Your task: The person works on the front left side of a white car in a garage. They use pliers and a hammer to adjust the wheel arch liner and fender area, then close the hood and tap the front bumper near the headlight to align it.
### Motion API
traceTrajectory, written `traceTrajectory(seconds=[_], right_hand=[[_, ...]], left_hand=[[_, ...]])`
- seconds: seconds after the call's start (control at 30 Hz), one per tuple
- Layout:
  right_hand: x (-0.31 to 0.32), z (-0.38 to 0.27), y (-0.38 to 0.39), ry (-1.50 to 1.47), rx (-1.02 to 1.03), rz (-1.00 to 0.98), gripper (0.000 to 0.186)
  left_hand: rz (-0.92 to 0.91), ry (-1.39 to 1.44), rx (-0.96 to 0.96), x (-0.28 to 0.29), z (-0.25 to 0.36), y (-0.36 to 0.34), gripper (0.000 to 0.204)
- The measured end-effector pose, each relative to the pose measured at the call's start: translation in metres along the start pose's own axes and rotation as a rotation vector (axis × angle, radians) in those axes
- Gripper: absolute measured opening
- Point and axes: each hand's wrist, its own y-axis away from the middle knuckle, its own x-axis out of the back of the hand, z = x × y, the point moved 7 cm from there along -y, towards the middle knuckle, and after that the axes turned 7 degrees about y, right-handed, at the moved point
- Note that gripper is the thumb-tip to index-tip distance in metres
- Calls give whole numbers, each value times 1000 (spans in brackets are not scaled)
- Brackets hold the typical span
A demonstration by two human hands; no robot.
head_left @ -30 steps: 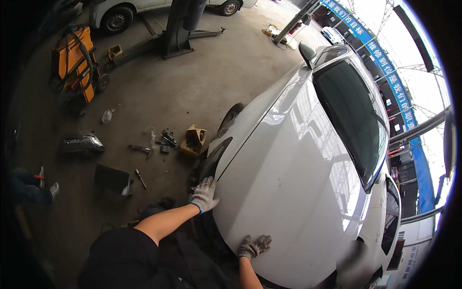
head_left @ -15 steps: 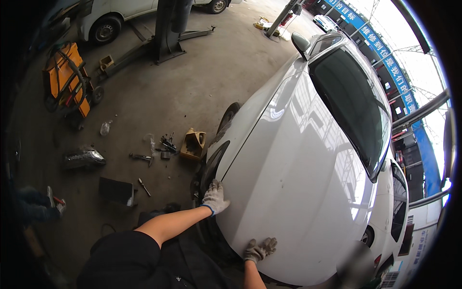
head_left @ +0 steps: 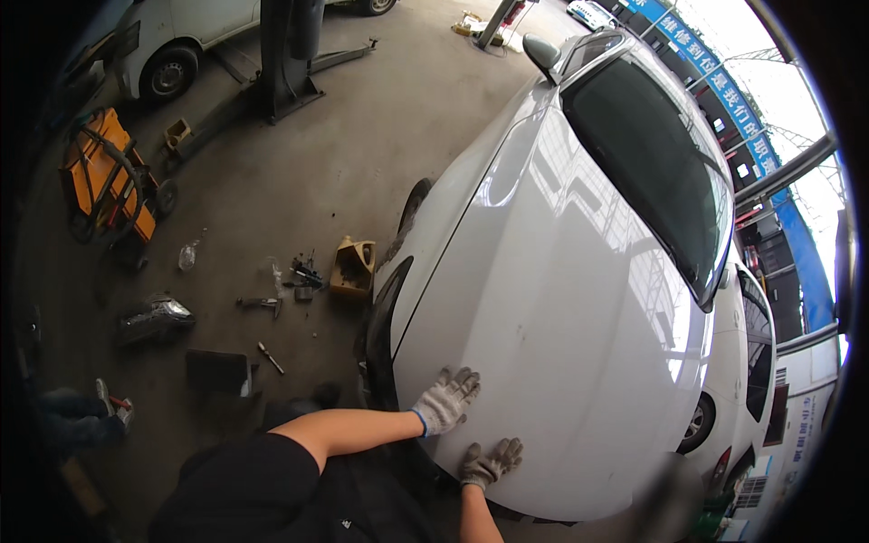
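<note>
Hood: the white hood (head_left: 552, 335) fills the middle and runs toward five o'clock, lying down with a thin seam along its left side; whether it is latched I cannot tell.
Left hand: gloved, at six o'clock, the left hand (head_left: 444, 404) lies on the paint near the hood's front edge, fingers a little apart, holding nothing.
Right hand: also gloved, the right hand (head_left: 486, 465) rests between five and six o'clock, just beside the other and nearer the edge, fingers fanned, holding nothing.
Step in hand: by the look of the flat palms, pressing or steadying the panel.
Next move: likely calls for even pressure through both palms, fingertips clear of the seam and front edge.
Windshield: the dark windshield (head_left: 643, 167) sits at two o'clock, well apart from the hands.
Floor: a hammer (head_left: 262, 303) and a cut-open yellow jug (head_left: 353, 262) lie near nine o'clock; a black panel (head_left: 217, 369) is at eight.
Bystander: a person's legs (head_left: 77, 421) show at eight o'clock, beyond the panel.
Workshop: an orange cart (head_left: 104, 181) stands between nine and ten, a lift post (head_left: 288, 59) at eleven, a neighbouring white car (head_left: 733, 344) between three and four.
</note>
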Motion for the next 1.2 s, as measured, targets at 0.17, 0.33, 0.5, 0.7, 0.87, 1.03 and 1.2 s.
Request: traceTrajectory(seconds=[0.17, 0.33, 0.5, 0.7, 0.87, 1.03, 1.2], right_hand=[[-5, 1, 1, -27, 6, 77, 83], [0, -1, -3, -51, 32, 110, 77], [4, 2, 2, -99, 2, 123, 74], [1, -3, -7, -132, -9, 207, 65], [30, 14, -12, -284, -91, -159, 53], [52, 49, 124, -650, -59, -364, 51], [32, 197, 384, -696, -614, -645, 45]], left_hand=[[109, -31, -145, -20, -5, 1, 74], [114, -59, -112, -17, 3, -2, 75], [15, -37, -199, -27, 42, -20, 78], [-147, -183, -115, -30, 83, -56, 90], [-287, -282, 31, -47, 112, -71, 93], [-439, -427, 259, -24, 113, -66, 110], [-397, -443, 306, -40, 116, -99, 138]])
